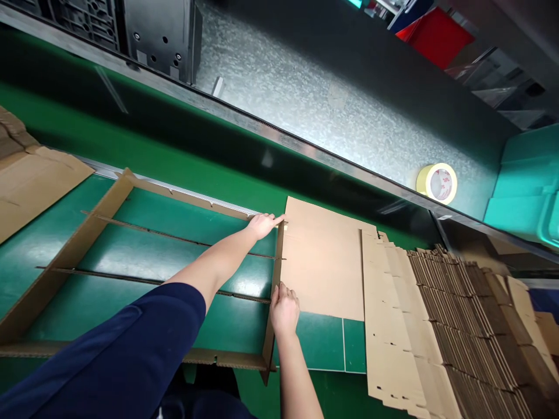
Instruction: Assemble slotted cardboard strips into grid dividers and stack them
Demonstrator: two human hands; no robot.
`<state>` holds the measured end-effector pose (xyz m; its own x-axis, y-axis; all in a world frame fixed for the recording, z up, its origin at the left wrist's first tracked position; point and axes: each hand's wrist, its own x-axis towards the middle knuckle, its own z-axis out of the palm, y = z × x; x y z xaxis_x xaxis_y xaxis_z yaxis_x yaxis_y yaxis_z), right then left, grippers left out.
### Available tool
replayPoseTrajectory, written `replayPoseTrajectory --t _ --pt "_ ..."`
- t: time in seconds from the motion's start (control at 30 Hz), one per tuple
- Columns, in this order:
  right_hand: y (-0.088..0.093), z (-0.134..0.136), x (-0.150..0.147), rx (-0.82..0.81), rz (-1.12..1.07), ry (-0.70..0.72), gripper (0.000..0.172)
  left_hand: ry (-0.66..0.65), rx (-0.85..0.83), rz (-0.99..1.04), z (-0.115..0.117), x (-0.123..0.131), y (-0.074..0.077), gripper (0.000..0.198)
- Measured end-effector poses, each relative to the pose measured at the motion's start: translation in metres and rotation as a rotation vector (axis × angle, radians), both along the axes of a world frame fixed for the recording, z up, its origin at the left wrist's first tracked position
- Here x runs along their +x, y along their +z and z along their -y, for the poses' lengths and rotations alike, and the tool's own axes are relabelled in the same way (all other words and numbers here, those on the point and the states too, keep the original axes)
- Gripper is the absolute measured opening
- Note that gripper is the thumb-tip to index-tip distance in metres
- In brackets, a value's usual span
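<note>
A cardboard partition frame [101, 216] made of slotted strips stands on edge on the green tabletop, with two long strips crossing its inside. At its upper right corner is my left hand [262, 225], fingers closed over the cardboard and one digit reaching toward the end strip; its grip is partly hidden. Lower on that same right end strip, my right hand [285, 309] is closed around the cardboard edge. The strip ends stick out past the crossing joints. A flat cardboard sheet [325, 256] lies just right of the frame.
Stacked slotted cardboard strips [471, 326] fill the right side, with flat pieces [388, 326] beside them. More cardboard [39, 180] lies at left. A metal shelf [305, 87] above holds a yellow tape roll [441, 183], a teal bin [526, 180] and black plastic parts [159, 41].
</note>
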<state>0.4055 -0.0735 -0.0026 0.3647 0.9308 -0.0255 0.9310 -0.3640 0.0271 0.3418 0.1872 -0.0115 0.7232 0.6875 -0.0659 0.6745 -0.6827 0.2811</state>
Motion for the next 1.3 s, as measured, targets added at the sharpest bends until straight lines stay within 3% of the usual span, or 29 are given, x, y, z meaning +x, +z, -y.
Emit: replayPoseTrajectory --t 0.2,0.37,0.47,0.53,0.7,0.83,0.97,1.07,1.13,1.2,1.3 --pt "-0.007 -0.005 -0.004 -0.017 -0.037 -0.070 0.032 -0.012 0.018 -0.018 0.002 0.002 -0.002 0.060" --pt "-0.009 -0.003 -0.003 -0.001 -0.124 -0.121 0.038 0.024 0.042 -0.039 0.009 0.007 0.006 0.061" --pt "-0.005 0.010 -0.004 0.122 -0.141 -0.109 0.048 0.104 0.055 0.007 0.020 -0.004 0.014 0.061" --pt "-0.005 0.021 -0.009 0.226 -0.115 -0.093 0.055 0.148 0.084 0.101 0.031 -0.024 0.020 0.061" --pt "-0.017 0.031 -0.021 0.139 -0.071 -0.007 0.060 0.191 0.181 0.254 0.063 -0.125 0.029 0.049" --pt "-0.020 0.045 -0.017 0.134 -0.129 -0.035 0.064 0.426 0.324 0.323 0.080 -0.225 0.025 0.040" --pt "-0.009 0.074 -0.004 0.267 -0.173 -0.197 0.068 0.661 0.391 0.256 0.103 -0.337 0.023 0.032" --pt "0.007 0.085 -0.010 0.355 -0.335 -0.219 0.072 0.866 0.410 0.138 0.137 -0.431 0.031 0.031" --pt "0.014 0.087 -0.018 0.431 -0.448 -0.350 0.073 0.940 0.449 0.072 0.156 -0.483 0.032 0.036" --pt "0.016 0.088 -0.025 0.454 -0.461 -0.453 0.070 0.972 0.437 0.044 0.168 -0.515 0.025 0.044" --pt "0.011 0.087 -0.035 0.345 -0.340 -0.472 0.065 1.004 0.382 0.048 0.178 -0.526 0.012 0.056"
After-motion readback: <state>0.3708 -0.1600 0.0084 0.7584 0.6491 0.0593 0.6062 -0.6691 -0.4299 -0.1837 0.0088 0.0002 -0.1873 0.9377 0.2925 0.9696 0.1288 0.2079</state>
